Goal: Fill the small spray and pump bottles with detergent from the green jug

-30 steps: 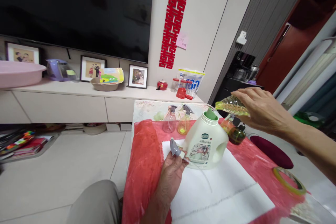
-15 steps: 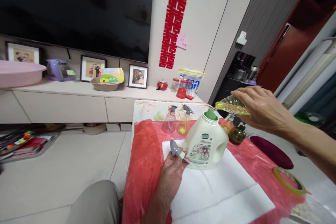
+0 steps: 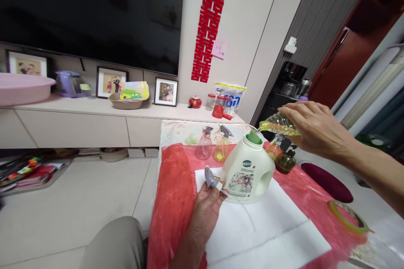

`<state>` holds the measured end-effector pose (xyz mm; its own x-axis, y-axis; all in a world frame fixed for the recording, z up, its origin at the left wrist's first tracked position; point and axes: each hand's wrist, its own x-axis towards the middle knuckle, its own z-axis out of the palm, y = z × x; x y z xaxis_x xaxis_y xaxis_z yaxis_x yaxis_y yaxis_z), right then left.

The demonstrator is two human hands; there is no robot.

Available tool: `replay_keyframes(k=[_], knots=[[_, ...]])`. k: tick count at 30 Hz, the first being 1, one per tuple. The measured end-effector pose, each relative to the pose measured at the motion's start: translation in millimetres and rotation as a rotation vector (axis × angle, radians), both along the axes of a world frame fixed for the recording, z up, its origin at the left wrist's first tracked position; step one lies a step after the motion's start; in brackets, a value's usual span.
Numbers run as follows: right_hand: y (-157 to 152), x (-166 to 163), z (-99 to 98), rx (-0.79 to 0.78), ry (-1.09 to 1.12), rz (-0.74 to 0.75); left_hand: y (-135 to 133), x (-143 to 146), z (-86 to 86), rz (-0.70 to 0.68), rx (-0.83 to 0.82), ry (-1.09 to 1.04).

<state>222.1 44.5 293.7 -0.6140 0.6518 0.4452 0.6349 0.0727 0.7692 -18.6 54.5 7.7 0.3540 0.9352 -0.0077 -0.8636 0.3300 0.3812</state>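
Observation:
My right hand (image 3: 311,128) is wrapped round a ribbed yellowish clear bottle (image 3: 277,125), tipped on its side. Its mouth is over the open neck of a large pale green detergent jug (image 3: 249,172), where liquid seems to run out. Inside that neck a green spout (image 3: 253,136) shows. In front of the jug my left hand (image 3: 208,208) pinches a grey spray pump head (image 3: 210,178) whose clear dip tube hangs down to the right. The jug stands upright on a white sheet (image 3: 252,248).
Behind the jug stand a pink spray bottle (image 3: 204,147) and a yellow spray bottle (image 3: 221,149). A dark pump bottle (image 3: 285,160) is to its right. Red plastic (image 3: 170,201) covers the table, with a roll of tape (image 3: 349,217) near the right edge.
My right hand and the tipped bottle have shifted very slightly to the right. The jug and my left hand with the spray pump head stay in place.

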Motion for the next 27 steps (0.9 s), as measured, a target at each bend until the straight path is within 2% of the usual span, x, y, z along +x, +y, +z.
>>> replay_keyframes(k=[8,17,27], knots=[[5.8,6.7,-1.1,0.03,-0.005,0.031,-0.1,0.1,0.4,-0.002,0.007,0.0],[0.8,-3.2,2.6,0.009,-0.014,-0.044,-0.6,-0.1,1.3,0.006,0.011,0.0],[1.6,-6.3,4.4,0.042,-0.065,-0.039,-0.6,0.2,0.5,-0.001,0.01,-0.005]])
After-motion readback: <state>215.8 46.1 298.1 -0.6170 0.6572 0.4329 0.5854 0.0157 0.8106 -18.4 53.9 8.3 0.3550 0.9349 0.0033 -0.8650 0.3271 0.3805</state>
